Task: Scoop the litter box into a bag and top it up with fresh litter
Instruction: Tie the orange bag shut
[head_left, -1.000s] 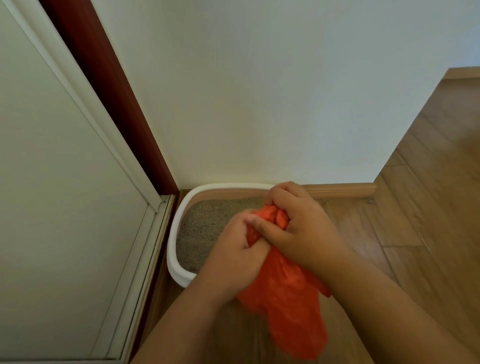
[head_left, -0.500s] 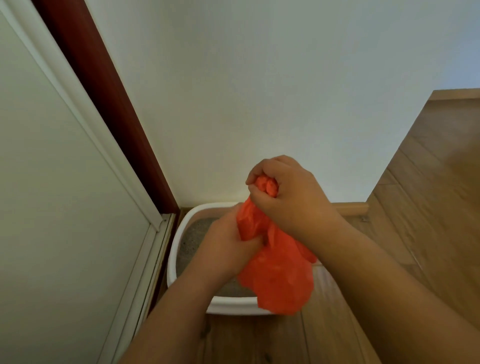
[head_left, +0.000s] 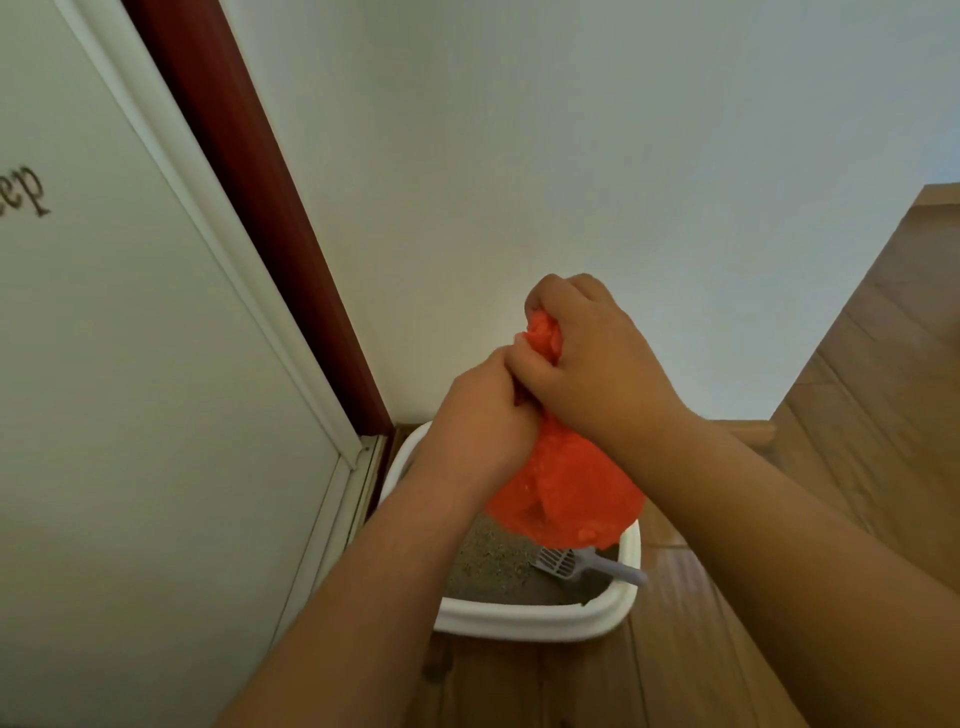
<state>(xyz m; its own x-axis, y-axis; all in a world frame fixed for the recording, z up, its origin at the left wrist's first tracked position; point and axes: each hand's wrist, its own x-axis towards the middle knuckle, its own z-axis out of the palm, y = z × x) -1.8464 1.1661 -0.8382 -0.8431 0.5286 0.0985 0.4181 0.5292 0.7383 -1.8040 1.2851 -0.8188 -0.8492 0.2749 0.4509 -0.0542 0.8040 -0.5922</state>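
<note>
Gripping one orange bag by its bunched neck, both hands, left and right, hold it above one litter box containing one grey scoop.

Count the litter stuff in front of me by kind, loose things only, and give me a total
Orange plastic bag: 1
White litter box: 1
Grey litter scoop: 1
Total: 3
</note>
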